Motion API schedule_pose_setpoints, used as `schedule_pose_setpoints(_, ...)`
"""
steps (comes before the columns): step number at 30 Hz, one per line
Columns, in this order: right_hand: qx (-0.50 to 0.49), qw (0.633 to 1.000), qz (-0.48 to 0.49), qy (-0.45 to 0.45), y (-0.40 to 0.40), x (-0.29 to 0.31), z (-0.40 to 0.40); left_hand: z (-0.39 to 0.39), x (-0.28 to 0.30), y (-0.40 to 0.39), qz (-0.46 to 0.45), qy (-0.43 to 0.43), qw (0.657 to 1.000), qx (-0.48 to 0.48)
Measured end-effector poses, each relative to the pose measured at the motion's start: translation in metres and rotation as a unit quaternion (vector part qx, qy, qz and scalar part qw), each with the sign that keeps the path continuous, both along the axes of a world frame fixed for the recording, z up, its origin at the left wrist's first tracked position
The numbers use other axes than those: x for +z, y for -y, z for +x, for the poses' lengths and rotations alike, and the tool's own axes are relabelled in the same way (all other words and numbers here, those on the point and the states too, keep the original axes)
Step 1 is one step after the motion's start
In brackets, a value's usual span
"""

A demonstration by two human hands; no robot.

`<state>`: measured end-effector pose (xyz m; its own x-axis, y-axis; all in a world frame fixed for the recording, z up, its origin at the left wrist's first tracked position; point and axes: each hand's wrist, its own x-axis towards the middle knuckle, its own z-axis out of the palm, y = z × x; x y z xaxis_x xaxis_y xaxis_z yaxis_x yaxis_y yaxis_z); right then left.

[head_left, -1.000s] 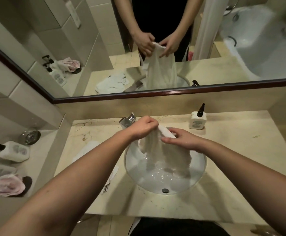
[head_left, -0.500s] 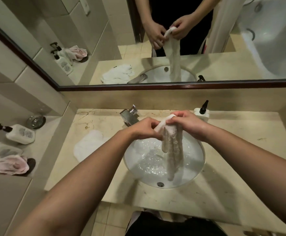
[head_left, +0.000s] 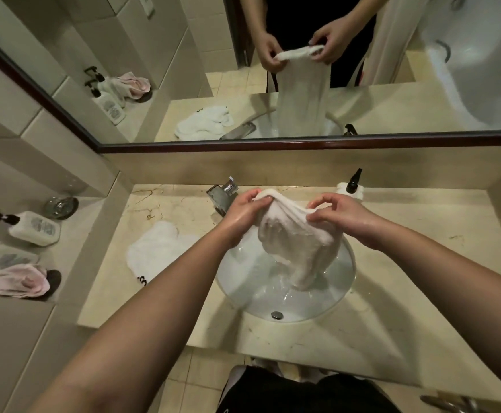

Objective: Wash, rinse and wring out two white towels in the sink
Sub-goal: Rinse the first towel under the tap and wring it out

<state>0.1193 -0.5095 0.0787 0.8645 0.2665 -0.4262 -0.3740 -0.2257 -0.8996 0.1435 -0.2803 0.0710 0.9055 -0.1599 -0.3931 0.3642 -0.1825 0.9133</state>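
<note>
Both hands up over the sink (head_left: 343, 289), pinching the top edge of a wet towel (head_left: 295, 245): left hand (head_left: 244, 211) gripping the far corner near the tap (head_left: 222, 194), right hand (head_left: 337, 217) pinching the other end, fingers curled round the cloth. Hanging spread between them, lower end drooping into the bowl, close to the water pooled above the drain (head_left: 276, 315). Second towel (head_left: 158, 251) lying crumpled on the surface (head_left: 407, 323) left of the sink, well apart from the hands.

Likely trouble from here:
- Slipping out of a light fingertip pinch, heavy with water, and dropping back into the bowl.
- Dripping or flinging water over the rim onto the surface if swung or wrung off-centre.
- Knocking the soap bottle (head_left: 352, 186) just behind the right hand during a twist.
- Leaving suds in, if wrung before a proper rinse; hard to tell whether any soap remains.
</note>
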Motion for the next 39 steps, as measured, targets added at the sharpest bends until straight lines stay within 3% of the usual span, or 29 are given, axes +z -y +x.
schedule_pose_setpoints(3,0.061,0.996,-0.066,0.003,-0.008,0.001,-0.002,0.009,0.027,0.019,0.019,0.05,0.997,-0.058)
schedule_pose_setpoints(6,0.083,0.995,-0.05,0.002,-0.021,0.003,-0.003,0.018,0.052,0.042,0.048,0.07,0.991,-0.107)
schedule_pose_setpoints(9,0.006,1.0,-0.017,0.025,-0.038,0.006,-0.003,0.027,0.065,0.059,0.094,0.095,0.983,-0.126)
schedule_pose_setpoints(11,-0.087,0.996,0.024,0.013,-0.045,0.008,-0.001,0.033,0.066,0.062,0.079,0.095,0.987,-0.099)
schedule_pose_setpoints(14,-0.165,0.98,0.097,-0.049,-0.048,0.009,0.0,0.031,0.045,0.048,0.058,0.085,0.993,-0.061)
schedule_pose_setpoints(17,-0.212,0.961,0.149,-0.099,-0.048,0.011,-0.001,0.001,-0.005,0.027,0.121,0.064,0.99,-0.044)
schedule_pose_setpoints(20,-0.261,0.929,0.221,-0.143,-0.047,0.014,-0.004,-0.049,-0.054,0.019,0.14,0.1,0.984,0.05)
schedule_pose_setpoints(22,-0.296,0.904,0.261,-0.163,-0.044,0.015,-0.004,-0.074,-0.077,0.023,0.165,0.106,0.981,0.012)
schedule_pose_setpoints(25,-0.317,0.892,0.281,-0.157,-0.045,0.015,-0.003,-0.085,-0.095,0.046,0.202,0.039,0.975,-0.081)
schedule_pose_setpoints(28,-0.313,0.887,0.314,-0.13,-0.047,0.015,-0.002,-0.069,-0.095,0.066,0.215,-0.015,0.975,-0.059)
schedule_pose_setpoints(32,-0.293,0.884,0.348,-0.109,-0.031,0.018,0.009,-0.053,-0.087,0.056,0.139,-0.044,0.988,-0.055)
schedule_pose_setpoints(36,-0.241,0.929,0.248,-0.13,0.002,0.009,0.021,-0.04,-0.071,0.035,0.084,-0.032,0.995,-0.039)
schedule_pose_setpoints(39,-0.25,0.934,0.189,-0.169,0.018,-0.011,0.022,-0.025,-0.054,0.026,0.072,-0.032,0.996,-0.048)
